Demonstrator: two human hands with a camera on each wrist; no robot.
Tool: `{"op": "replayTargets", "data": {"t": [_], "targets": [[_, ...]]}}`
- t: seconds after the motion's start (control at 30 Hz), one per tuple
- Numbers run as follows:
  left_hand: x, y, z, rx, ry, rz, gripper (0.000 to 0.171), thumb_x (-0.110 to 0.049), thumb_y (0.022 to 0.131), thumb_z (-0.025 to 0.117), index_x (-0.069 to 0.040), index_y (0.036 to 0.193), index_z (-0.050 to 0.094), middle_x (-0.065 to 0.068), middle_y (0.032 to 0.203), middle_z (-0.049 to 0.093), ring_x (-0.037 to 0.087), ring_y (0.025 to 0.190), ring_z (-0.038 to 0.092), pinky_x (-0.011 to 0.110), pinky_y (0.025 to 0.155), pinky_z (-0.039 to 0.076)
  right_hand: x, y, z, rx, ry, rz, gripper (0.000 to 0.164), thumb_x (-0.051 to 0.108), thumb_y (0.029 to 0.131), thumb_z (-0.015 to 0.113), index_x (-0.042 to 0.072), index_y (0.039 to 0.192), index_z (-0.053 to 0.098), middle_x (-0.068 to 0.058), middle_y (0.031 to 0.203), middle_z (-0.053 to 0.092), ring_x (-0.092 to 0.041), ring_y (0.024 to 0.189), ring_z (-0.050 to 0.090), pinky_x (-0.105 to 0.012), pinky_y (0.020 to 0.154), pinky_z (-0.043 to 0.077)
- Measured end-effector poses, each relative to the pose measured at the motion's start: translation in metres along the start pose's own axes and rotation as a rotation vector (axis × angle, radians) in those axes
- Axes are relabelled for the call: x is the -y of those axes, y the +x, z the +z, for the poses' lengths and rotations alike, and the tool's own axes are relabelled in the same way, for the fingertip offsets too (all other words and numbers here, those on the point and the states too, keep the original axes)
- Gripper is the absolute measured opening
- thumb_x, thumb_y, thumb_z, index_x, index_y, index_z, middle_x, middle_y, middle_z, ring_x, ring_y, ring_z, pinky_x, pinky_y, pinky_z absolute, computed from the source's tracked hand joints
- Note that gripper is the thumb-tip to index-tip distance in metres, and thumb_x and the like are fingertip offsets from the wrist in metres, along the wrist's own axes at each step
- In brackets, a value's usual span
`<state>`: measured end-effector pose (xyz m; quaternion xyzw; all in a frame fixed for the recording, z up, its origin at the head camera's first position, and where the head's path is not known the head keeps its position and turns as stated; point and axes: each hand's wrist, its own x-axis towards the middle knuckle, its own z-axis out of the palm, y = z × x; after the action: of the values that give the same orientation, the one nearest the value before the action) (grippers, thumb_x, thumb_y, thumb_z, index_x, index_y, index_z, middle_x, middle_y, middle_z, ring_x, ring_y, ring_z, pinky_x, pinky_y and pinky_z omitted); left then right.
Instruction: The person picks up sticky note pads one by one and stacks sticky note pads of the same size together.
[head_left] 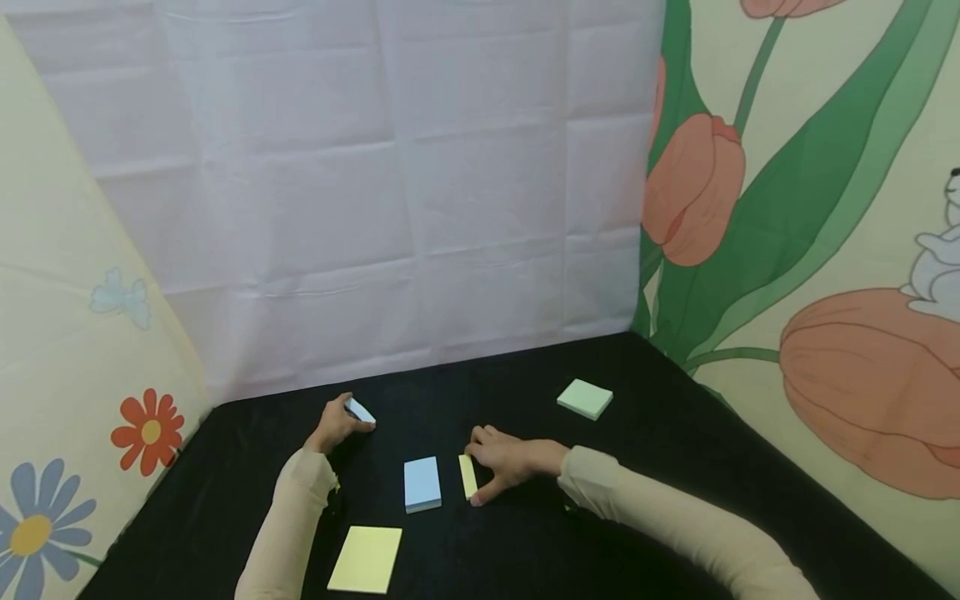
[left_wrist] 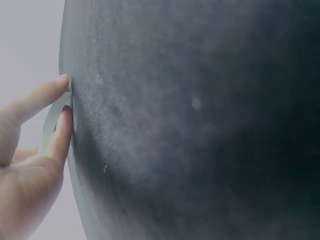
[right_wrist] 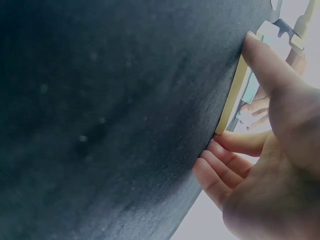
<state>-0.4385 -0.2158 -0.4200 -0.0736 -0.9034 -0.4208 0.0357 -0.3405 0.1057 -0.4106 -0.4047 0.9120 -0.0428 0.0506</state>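
At the far left of the black table, my left hand [head_left: 337,424] pinches a pale blue pad of paper [head_left: 360,410], which looks like sticky notes. The left wrist view shows that pad's thin edge [left_wrist: 53,121] between thumb and fingers, low at the cloth. My right hand [head_left: 504,457] grips a narrow yellow pad [head_left: 468,477] by its two ends. In the right wrist view, thumb and index finger span the yellow strip [right_wrist: 232,97] at the table surface. A thicker blue pad [head_left: 422,483] lies flat just left of the right hand.
Near the front lies a larger yellow pad [head_left: 365,559]. A pale green pad [head_left: 585,399] sits toward the back right. Black cloth covers the table [head_left: 517,550]. A white sheet [head_left: 390,183] hangs behind it, with flower-printed cloths on both sides.
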Motion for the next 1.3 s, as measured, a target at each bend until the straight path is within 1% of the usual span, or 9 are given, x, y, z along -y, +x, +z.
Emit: {"op": "replayTargets", "data": {"t": [0.33,0.47,0.6,0.67,0.77,0.9,1.0,1.13,1.3], "targets": [[0.002,-0.003,-0.001,0.079,-0.088,0.010,0.090,-0.011,0.067,0.077,0.014,0.132,0.021,0.027,0.112,0.040,0.028,0.086,0.047,0.036,0.074,0.041,0.001,-0.001,0.000,0.010,0.009,0.012,0.075,0.062,0.070,0.059,0.008,0.120,0.045,0.004,0.103,0.035,-0.009,0.088,0.034,-0.022,0.073,0.036],[0.002,-0.003,0.000,0.099,-0.151,-0.004,0.092,-0.015,0.067,0.077,0.012,0.133,0.020,0.026,0.114,0.041,0.030,0.093,0.048,0.041,0.081,0.040,0.001,-0.002,0.000,0.008,0.014,0.009,0.075,0.062,0.070,0.059,0.008,0.120,0.045,0.004,0.103,0.035,-0.010,0.088,0.034,-0.022,0.073,0.036],[0.001,-0.003,0.003,0.116,-0.213,-0.009,0.093,-0.022,0.067,0.077,0.010,0.134,0.021,0.025,0.121,0.038,0.032,0.101,0.043,0.047,0.090,0.033,0.001,-0.002,0.001,-0.001,0.013,-0.001,0.074,0.061,0.071,0.059,0.007,0.120,0.045,0.004,0.103,0.034,-0.010,0.088,0.034,-0.022,0.072,0.036],[0.000,-0.003,0.005,0.138,-0.239,0.000,0.087,-0.026,0.069,0.075,0.010,0.131,0.026,0.026,0.122,0.036,0.031,0.100,0.042,0.045,0.089,0.034,0.001,-0.002,0.002,-0.005,0.013,-0.008,0.074,0.060,0.071,0.059,0.007,0.120,0.045,0.004,0.102,0.034,-0.010,0.087,0.034,-0.021,0.072,0.036],[-0.002,-0.003,0.007,0.195,-0.328,0.007,0.080,-0.027,0.079,0.067,0.011,0.133,0.021,0.028,0.131,0.027,0.032,0.110,0.039,0.044,0.091,0.034,0.001,-0.002,0.002,-0.009,0.019,-0.017,0.073,0.060,0.071,0.059,0.006,0.119,0.045,0.004,0.101,0.034,-0.010,0.087,0.034,-0.021,0.072,0.035],[-0.005,-0.003,0.007,0.245,-0.450,0.005,0.066,-0.017,0.091,0.050,0.013,0.135,0.012,0.030,0.137,0.016,0.036,0.118,0.035,0.041,0.090,0.036,0.000,-0.002,0.002,-0.008,0.019,-0.015,0.074,0.060,0.071,0.059,0.006,0.120,0.045,0.004,0.101,0.034,-0.010,0.086,0.033,-0.021,0.071,0.035],[-0.006,-0.003,0.007,0.233,-0.446,0.019,0.053,-0.006,0.092,0.044,0.014,0.133,0.017,0.032,0.132,0.023,0.036,0.111,0.042,0.039,0.086,0.040,0.000,-0.002,0.001,-0.011,0.016,-0.014,0.074,0.060,0.071,0.059,0.006,0.119,0.045,0.004,0.101,0.034,-0.010,0.086,0.033,-0.021,0.071,0.035],[-0.005,-0.006,0.008,0.198,-0.403,0.021,0.046,0.000,0.091,0.042,0.013,0.132,0.024,0.032,0.128,0.030,0.032,0.104,0.047,0.038,0.082,0.043,0.001,-0.002,0.001,-0.008,0.017,-0.013,0.073,0.060,0.071,0.059,0.006,0.119,0.045,0.004,0.101,0.034,-0.010,0.087,0.033,-0.021,0.072,0.035],[-0.004,-0.007,0.010,0.182,-0.454,0.005,0.045,0.001,0.090,0.044,0.012,0.131,0.028,0.031,0.128,0.030,0.031,0.103,0.049,0.038,0.082,0.044,0.001,-0.001,0.001,-0.005,0.014,-0.008,0.074,0.062,0.071,0.058,0.007,0.119,0.045,0.004,0.102,0.034,-0.010,0.088,0.033,-0.021,0.073,0.036]]}}
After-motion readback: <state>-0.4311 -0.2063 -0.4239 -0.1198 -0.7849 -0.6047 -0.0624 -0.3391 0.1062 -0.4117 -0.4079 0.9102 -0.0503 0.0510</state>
